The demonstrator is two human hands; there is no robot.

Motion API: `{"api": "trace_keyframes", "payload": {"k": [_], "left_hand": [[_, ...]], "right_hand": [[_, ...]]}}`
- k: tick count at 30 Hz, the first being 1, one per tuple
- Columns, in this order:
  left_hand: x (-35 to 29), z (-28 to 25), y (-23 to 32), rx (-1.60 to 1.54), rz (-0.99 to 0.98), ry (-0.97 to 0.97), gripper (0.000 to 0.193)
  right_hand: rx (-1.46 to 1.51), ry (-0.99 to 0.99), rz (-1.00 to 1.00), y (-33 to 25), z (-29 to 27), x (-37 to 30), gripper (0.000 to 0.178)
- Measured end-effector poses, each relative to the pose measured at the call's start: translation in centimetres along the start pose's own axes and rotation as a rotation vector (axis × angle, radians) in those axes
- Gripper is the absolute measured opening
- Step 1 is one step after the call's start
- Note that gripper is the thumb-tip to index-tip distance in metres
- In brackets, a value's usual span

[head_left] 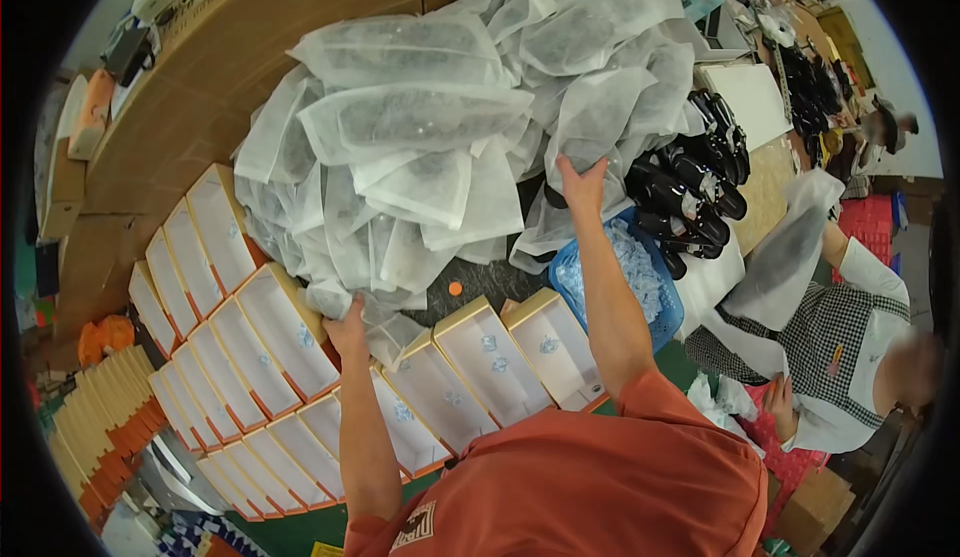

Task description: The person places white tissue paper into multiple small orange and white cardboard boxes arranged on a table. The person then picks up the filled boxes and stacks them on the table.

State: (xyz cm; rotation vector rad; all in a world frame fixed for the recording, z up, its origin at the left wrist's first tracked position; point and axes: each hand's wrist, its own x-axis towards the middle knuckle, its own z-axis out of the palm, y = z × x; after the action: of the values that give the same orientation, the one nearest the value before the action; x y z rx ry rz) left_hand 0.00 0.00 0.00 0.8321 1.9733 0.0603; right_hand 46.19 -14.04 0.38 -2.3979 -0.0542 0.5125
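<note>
The work looks far from finished: a high heap of bags (415, 117) covers most of the dark worktop (475, 285), and the open boxes (285, 322) ranked along its near side show no shoes. Several boxes already have small packets (488, 342) in them, so that part seems at least partly done.

The left hand (345, 334) is at the heap's near left corner, its fingers against a loose bag (392, 335); whether they pinch it, I cannot tell. The right hand (582, 192), thumb and forefinger apart, meets the lower end of another bag (590, 112) on the heap's right side; its grip is unclear too.

The bags are thin, milky and see-through, softly creased, with dark shapes showing through many. Beside them lie glossy black shoes (665, 192) with silvery trim. The boxes are stiff and oblong, white inside with orange edges. A blue plastic basket (668, 329) holds crinkly, clear-bluish packets.
</note>
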Motion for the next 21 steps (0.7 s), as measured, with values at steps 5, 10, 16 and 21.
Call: {"api": "trace_keyframes", "payload": {"k": [5, 10, 16, 21], "left_hand": [[8.9, 4.8, 10.9, -0.744, -0.068, -0.235, 0.058], [3.5, 0.1, 12.8, -1.006, 0.127, -0.556, 0.055], [-15.6, -4.6, 11.1, -1.194, 0.394, -0.834, 0.061], [-14.4, -0.9, 0.8, -0.973, 0.278, -1.136, 0.067]], "right_hand": [[0.543, 0.087, -0.240, -8.6, 5.1, 0.8, 0.065], [1.509, -1.315, 0.585, -3.9, 2.4, -6.1, 0.046], [1.056, -0.897, -0.028, -4.3, -5.6, -15.7, 0.050], [1.001, -0.869, -0.010, -1.5, -9.5, -19.7, 0.072]]}}
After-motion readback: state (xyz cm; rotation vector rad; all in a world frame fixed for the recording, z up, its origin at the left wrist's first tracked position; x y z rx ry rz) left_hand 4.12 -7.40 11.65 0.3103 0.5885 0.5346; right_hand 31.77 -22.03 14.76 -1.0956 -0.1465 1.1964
